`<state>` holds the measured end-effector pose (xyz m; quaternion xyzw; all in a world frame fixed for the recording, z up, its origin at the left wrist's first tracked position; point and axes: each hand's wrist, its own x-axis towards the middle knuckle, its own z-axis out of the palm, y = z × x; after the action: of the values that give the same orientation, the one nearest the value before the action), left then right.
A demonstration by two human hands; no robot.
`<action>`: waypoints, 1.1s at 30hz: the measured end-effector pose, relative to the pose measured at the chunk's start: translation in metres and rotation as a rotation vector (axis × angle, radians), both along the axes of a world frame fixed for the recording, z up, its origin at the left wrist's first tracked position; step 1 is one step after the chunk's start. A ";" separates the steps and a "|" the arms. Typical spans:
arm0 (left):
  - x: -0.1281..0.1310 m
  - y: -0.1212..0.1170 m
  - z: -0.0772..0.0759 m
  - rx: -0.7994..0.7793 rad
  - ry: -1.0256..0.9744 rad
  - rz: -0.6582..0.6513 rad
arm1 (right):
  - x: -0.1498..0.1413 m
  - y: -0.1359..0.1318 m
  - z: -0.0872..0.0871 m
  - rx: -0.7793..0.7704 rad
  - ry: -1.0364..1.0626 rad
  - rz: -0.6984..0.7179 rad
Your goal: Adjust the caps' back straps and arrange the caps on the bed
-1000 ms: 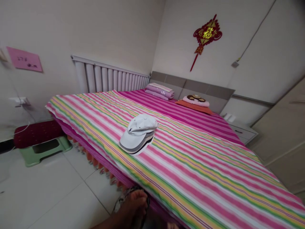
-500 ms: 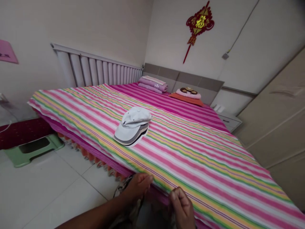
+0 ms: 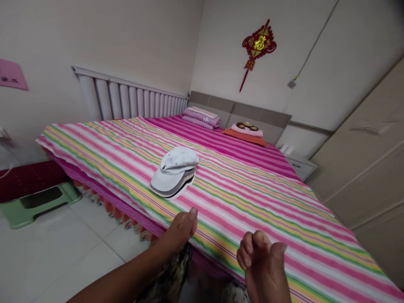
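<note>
A stack of caps (image 3: pixel 174 172) lies on the striped sheet (image 3: pixel 240 198) near the bed's front edge. The top cap is white with a small dark logo; grey, black and white brims show beneath it. My left hand (image 3: pixel 183 227) is closed in a loose fist above the edge of the bed, nearer to me than the caps, with its thumb on top. To the right, my right hand (image 3: pixel 263 261) has its fingers curled toward the palm and its thumb sticking out. I see nothing in either hand, and neither touches the caps.
Folded purple bedding (image 3: pixel 202 118) and a pink folded item on an orange cloth (image 3: pixel 244 134) lie by the headboard (image 3: pixel 214 105). A radiator (image 3: pixel 132 97) lines the left wall. On the floor at left stands a green stool (image 3: pixel 41 206). A wardrobe (image 3: pixel 369 164) is at right.
Both hands have risen from the bed's edge and moved farther apart, the right one turning its palm side up. The caps stay where they lay; the view has tilted slightly upward.
</note>
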<state>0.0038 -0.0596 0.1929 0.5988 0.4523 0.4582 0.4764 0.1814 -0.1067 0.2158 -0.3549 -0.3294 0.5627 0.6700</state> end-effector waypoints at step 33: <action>-0.044 0.057 -0.052 -0.294 -0.526 0.532 | -0.004 0.007 -0.078 -0.226 -0.346 -0.129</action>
<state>-0.0401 -0.0024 0.1412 0.2485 0.5149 0.6335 0.5214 0.1770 -0.0998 0.1381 -0.5394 -0.3511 0.4825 0.5941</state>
